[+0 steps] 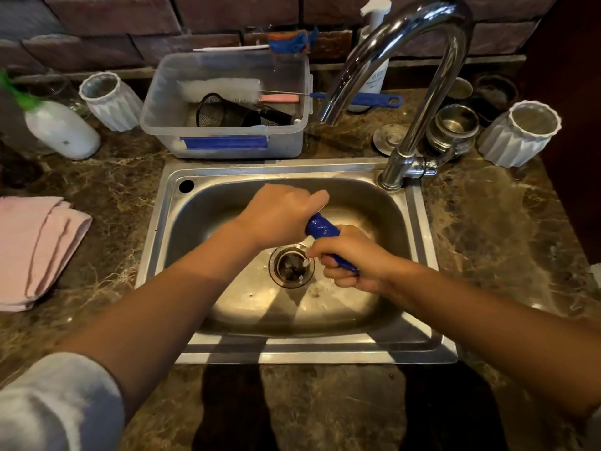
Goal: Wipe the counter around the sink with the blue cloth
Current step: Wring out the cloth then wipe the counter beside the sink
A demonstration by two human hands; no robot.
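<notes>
The blue cloth point(320, 227) is twisted into a tight, wet roll over the steel sink point(182, 219). My left hand point(279, 213) grips its upper end and my right hand point(351, 258) grips its lower end, just right of the drain point(291, 265). Only a short glossy stretch of the cloth shows between the two fists, plus a sliver under my right fingers. The brown marble counter point(487, 229) surrounds the sink on all sides.
A chrome tap point(419, 102) arches over the sink's back right corner. Behind the sink stands a clear plastic tub point(227, 144) holding brushes and a strainer. White ribbed cups point(520, 135) point(109, 99), a spray bottle point(61, 128), steel bowls point(455, 125) and a folded pink cloth point(35, 249) sit on the counter.
</notes>
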